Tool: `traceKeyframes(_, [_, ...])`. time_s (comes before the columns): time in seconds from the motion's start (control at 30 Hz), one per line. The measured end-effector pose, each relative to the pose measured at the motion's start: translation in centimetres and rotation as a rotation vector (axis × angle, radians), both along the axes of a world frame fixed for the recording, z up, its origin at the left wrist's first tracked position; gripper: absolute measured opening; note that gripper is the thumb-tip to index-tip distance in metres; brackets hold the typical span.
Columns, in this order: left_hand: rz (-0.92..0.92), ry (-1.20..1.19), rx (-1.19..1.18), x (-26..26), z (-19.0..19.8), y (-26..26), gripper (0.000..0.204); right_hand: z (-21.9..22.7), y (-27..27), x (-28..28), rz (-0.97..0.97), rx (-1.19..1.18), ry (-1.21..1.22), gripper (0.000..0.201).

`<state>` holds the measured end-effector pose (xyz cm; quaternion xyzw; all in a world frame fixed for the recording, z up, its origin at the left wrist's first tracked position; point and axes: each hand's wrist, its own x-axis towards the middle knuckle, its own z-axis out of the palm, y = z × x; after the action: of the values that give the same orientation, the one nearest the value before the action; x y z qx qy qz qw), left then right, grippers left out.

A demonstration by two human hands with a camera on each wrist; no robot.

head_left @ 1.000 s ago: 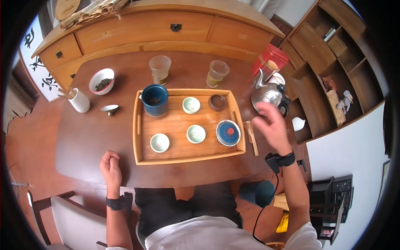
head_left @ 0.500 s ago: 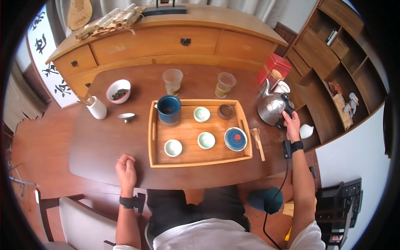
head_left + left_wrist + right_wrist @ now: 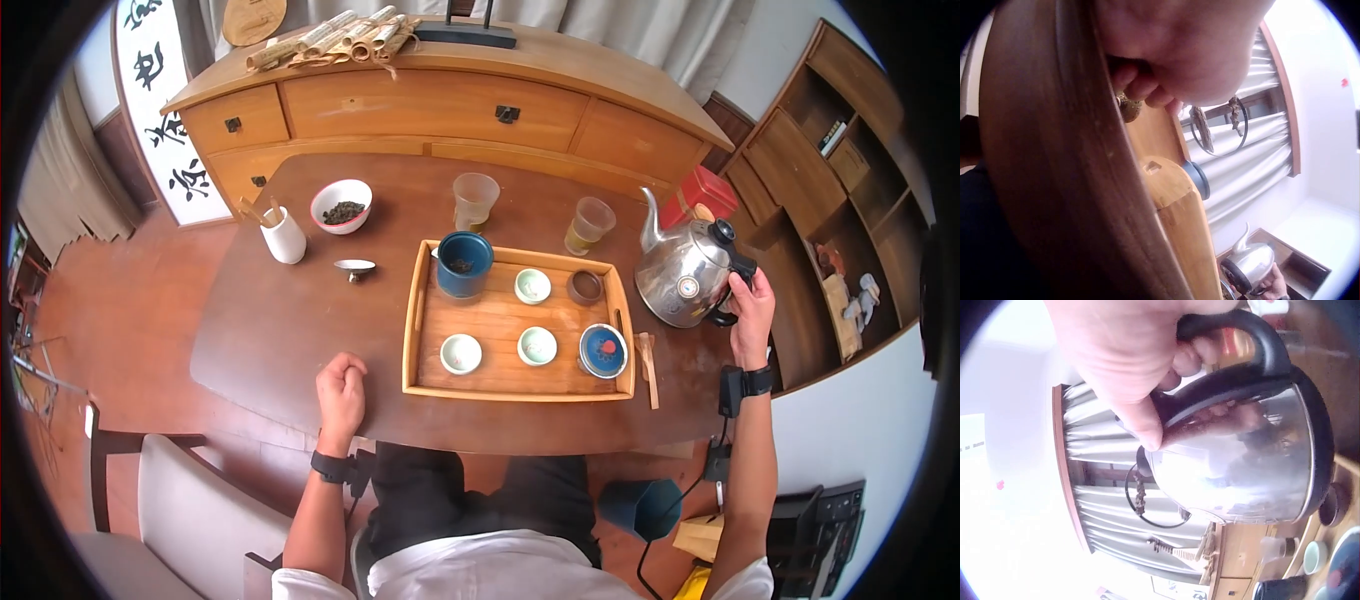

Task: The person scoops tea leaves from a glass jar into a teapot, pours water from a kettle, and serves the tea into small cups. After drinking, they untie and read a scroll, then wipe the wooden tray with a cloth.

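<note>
The steel kettle (image 3: 683, 272) has risen off the worktop (image 3: 290, 320) since half a second ago, my right hand (image 3: 752, 312) gripping its black handle (image 3: 1271, 347) to the right of the wooden tray (image 3: 520, 396), while my left hand (image 3: 341, 395) lies loosely curled by the near edge.

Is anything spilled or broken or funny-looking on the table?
Nothing stands out. I can't see any spills or cracks. The three pale green cups stand upright on the wooden tray, and the right hand holds the metal kettle. The blue pot has no lid on, but that isn't odd.
</note>
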<state>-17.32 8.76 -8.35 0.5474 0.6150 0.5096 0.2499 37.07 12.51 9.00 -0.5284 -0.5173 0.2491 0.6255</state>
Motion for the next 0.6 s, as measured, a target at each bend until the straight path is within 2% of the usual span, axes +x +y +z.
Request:
traceKeyframes(0.3, [-0.004,-0.057,-0.019,-0.2,0.2,-0.2,0.017,2.7,2.1,-8.2,0.295,-0.077,-0.082,0.025])
traceKeyframes(0.43, [-0.007,-0.093,-0.009,-0.3,0.0,-0.1,0.018,3.2,2.8,-10.7,0.292,-0.09,-0.145,0.025])
traceKeyframes(0.6, [-0.009,-0.092,0.023,-0.3,0.5,-0.2,0.017,3.2,3.9,-11.4,0.339,-0.157,-0.201,0.035])
